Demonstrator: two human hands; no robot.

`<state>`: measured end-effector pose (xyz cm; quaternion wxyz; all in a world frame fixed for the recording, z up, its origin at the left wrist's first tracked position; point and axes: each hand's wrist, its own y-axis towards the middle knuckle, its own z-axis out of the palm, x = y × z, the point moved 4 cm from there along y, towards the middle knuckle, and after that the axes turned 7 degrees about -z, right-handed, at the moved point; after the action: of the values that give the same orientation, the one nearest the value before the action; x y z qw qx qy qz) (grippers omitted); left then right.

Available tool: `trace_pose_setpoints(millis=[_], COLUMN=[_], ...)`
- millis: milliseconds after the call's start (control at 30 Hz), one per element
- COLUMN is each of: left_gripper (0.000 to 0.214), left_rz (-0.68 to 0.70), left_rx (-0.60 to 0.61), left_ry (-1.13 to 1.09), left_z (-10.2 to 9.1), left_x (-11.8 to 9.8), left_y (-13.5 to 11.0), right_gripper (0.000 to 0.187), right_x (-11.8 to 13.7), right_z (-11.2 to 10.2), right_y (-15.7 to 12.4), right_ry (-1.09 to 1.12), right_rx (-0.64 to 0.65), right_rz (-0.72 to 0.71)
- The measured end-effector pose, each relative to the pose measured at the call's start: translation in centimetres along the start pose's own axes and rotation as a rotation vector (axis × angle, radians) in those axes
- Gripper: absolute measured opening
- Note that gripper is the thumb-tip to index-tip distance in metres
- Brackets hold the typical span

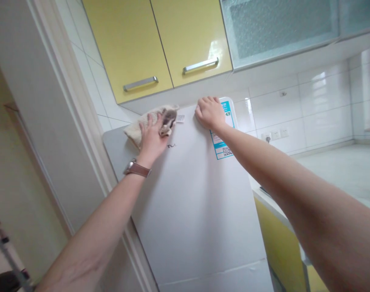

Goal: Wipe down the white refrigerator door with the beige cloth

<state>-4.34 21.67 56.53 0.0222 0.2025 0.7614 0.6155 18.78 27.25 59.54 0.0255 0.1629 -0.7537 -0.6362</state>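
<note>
My left hand (153,140), with a brown-strapped watch (138,168) on its wrist, presses a cream and brown cloth (135,130) to the upper left of a white refrigerator (191,202). Its fingers are spread over the bunched cloth. At the top edge of the refrigerator, my right hand (210,114) is closed, its fingers curled over the edge; their tips are hidden. Beside that hand, a blue and white label (220,145) is stuck on the door, partly covered by my wrist. A small dark logo (172,146) shows just right of the left hand.
Yellow wall cabinets (136,44) with metal handles hang just above the refrigerator, and a frosted-glass cabinet (282,28) continues to the right. A pale countertop (343,170) lies on the right, below wall sockets (275,134). A door frame (66,121) stands close on the left.
</note>
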Motion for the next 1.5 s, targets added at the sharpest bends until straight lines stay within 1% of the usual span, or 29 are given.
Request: trace_pose_setpoints(millis=[100, 200, 300, 400, 533, 667, 800, 867, 933, 967, 1000, 1033, 1067, 1133, 1167, 1200, 1233, 1267, 1300, 1333, 1400, 1433, 1500], left_gripper=[0.064, 0.066, 0.061, 0.058, 0.054, 0.050, 0.053, 0.052, 0.047, 0.043, 0.041, 0.039, 0.038, 0.041, 0.044, 0.048, 0.051, 0.053, 0.050, 0.042, 0.034, 0.036, 0.049], left_rz=[-0.017, 0.050, 0.127, 0.169, 0.203, 0.238, 0.275, 0.343, 0.366, 0.378, 0.373, 0.369, 0.350, 0.241, 0.139, 0.016, -0.113, -0.232, -0.376, -0.584, -0.938, -1.091, -1.335], left_rx=[0.044, 0.051, 0.073, 0.109, 0.182, 0.231, 0.330, 0.345, 0.287, 0.262, 0.259, 0.284, 0.341, 0.548, 0.669, 0.808, 0.906, 0.971, 0.999, 0.992, 1.000, 0.994, 1.010], left_ry=[0.011, -0.013, -0.053, -0.103, -0.193, -0.248, -0.210, -0.192, -0.191, -0.220, -0.258, -0.318, -0.395, -0.587, -0.696, -0.804, -0.924, -1.038, -1.128, -1.208, -1.338, -1.396, -1.545], left_z=[2.7, 4.6, 6.4, 8.3, 10.9, 12.9, 14.7, 15.7, 16.6, 17.0, 17.4, 17.6, 17.7, 17.2, 16.7, 16.1, 15.3, 14.4, 13.6, 13.0, 12.2, 11.8, 11.0], left_x=[-1.9, -4.4, -7.2, -10.0, -13.4, -15.8, -17.1, -17.6, -17.7, -17.8, -17.8, -17.9, -17.9, -18.0, -18.1, -18.4, -18.8, -19.5, -20.1, -20.7, -21.8, -22.2, -22.4], left_y=[-2.4, -5.9, -10.4, -15.7, -23.5, -32.8, -43.1, -47.9, -51.6, -52.9, -53.7, -54.0, -53.7, -51.8, -50.4, -49.0, -47.6, -46.3, -45.1, -44.2, -43.1, -42.6, -41.5], right_gripper=[0.054, 0.054, 0.056, 0.059, 0.060, 0.061, 0.059, 0.059, 0.059, 0.058, 0.058, 0.057, 0.057, 0.056, 0.055, 0.054, 0.052, 0.051, 0.051, 0.051, 0.052, 0.052, 0.052], right_x=[0.1, 0.1, 0.0, -0.1, -0.1, -0.1, -0.2, -0.2, -0.2, -0.3, -0.3, -0.3, -0.2, -0.2, -0.1, -0.1, -0.1, 0.0, 0.0, 0.0, 0.0, 0.0, 0.0], right_z=[0.0, 0.1, 0.3, 0.5, 0.5, 0.6, 0.5, 0.4, 0.5, 0.5, 0.5, 0.4, 0.4, 0.2, 0.2, 0.1, 0.0, -0.1, -0.1, -0.1, -0.2, -0.2, -0.3], right_y=[0.0, 0.0, 0.1, 0.2, 0.3, 0.3, 0.3, 0.3, 0.3, 0.2, 0.2, 0.2, 0.2, 0.2, 0.1, 0.1, 0.1, 0.0, 0.0, 0.0, 0.0, 0.0, 0.0], right_ry=[-0.026, -0.061, -0.098, -0.103, -0.076, -0.072, -0.069, -0.062, -0.062, -0.065, -0.068, -0.069, -0.068, -0.058, -0.052, -0.046, -0.042, -0.038, -0.035, -0.034, -0.030, -0.029, -0.028], right_rx=[0.028, 0.048, 0.046, 0.025, -0.005, -0.019, -0.009, -0.004, 0.002, 0.005, 0.007, 0.008, 0.006, 0.000, -0.003, -0.005, -0.006, -0.006, -0.004, -0.001, 0.009, 0.014, 0.022], right_rz=[-0.003, -0.008, -0.018, -0.034, -0.044, -0.043, -0.037, -0.032, -0.025, -0.022, -0.019, -0.017, -0.014, -0.012, -0.011, -0.009, -0.007, -0.004, -0.001, 0.002, 0.001, -0.001, -0.002])
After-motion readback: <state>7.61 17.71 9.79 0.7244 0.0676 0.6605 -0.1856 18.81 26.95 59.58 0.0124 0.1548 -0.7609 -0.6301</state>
